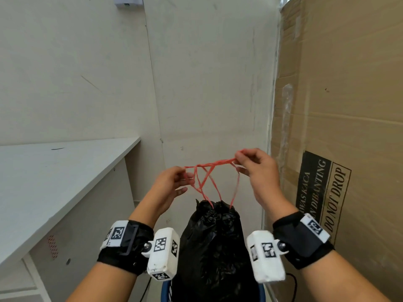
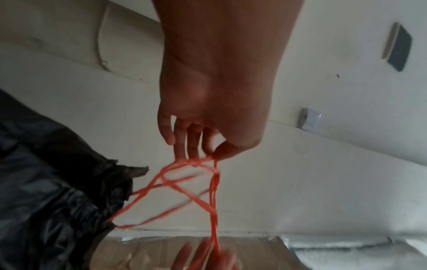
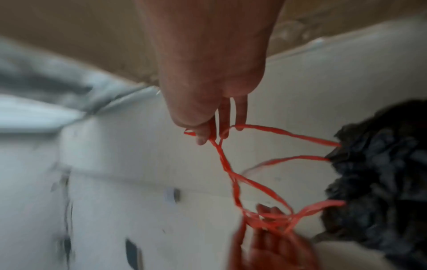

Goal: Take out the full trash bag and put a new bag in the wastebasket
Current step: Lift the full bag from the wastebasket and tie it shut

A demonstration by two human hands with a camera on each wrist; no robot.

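A full black trash bag (image 1: 214,247) hangs between my forearms with its neck gathered shut, and its lower part stands in the blue wastebasket (image 1: 166,290). Red drawstrings (image 1: 209,171) rise from the neck and cross over each other. My left hand (image 1: 174,184) pinches one end of the strings between thumb and fingers (image 2: 208,155). My right hand (image 1: 255,164) pinches the other end, a little higher and to the right. In the right wrist view the string (image 3: 225,164) runs from my fingertips (image 3: 203,138) to the bag (image 3: 379,182). The bag (image 2: 46,182) also fills the left of the left wrist view.
A white desk (image 1: 54,182) runs along the left, with its side panel close to my left arm. A tall cardboard box (image 1: 338,127) printed "DO NOT DROP" stands on the right. A pale wall corner (image 1: 157,105) lies straight ahead. A black cable (image 1: 293,282) hangs low right.
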